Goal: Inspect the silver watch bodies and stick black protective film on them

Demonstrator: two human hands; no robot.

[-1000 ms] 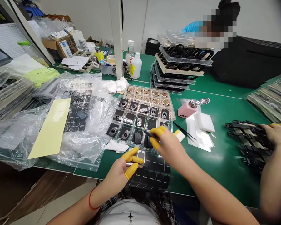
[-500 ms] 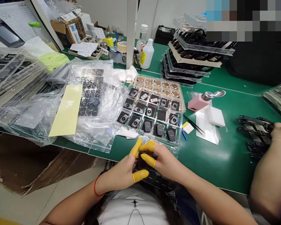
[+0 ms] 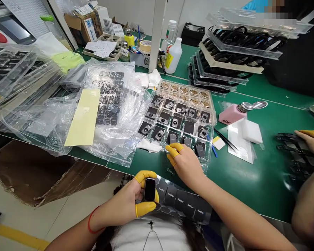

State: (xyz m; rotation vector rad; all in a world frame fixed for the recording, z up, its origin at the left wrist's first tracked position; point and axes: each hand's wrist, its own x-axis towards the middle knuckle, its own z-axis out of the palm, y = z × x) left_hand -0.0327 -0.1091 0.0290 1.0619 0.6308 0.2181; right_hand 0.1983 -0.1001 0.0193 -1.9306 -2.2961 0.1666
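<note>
Yellow finger cots cover several fingertips of both hands. My left hand [image 3: 145,195] is closed on a small black watch body [image 3: 150,189], its dark glass facing up. My right hand [image 3: 185,164] reaches over the front edge of a clear tray [image 3: 205,158] of watch bodies on dark cards; its fingers are bent, and whether anything is between them is hidden. Near its fingertips lies a dark rounded piece [image 3: 173,138] in a front compartment. Under my hands, on the lap, rests a sheet of dark pieces marked "hello!" [image 3: 180,200].
Plastic bags with a yellow strip [image 3: 83,116] cover the left. Right of the tray are tweezers [image 3: 226,140], a pink pump bottle [image 3: 232,113] and a white block [image 3: 252,131]. Stacked trays [image 3: 219,69] stand behind. Another person's hand [image 3: 312,141] touches black straps at the right.
My right hand has left the watch body and moved up to the tray's front edge. My left hand still holds the watch body, its glass now uncovered. The view has shifted slightly.
</note>
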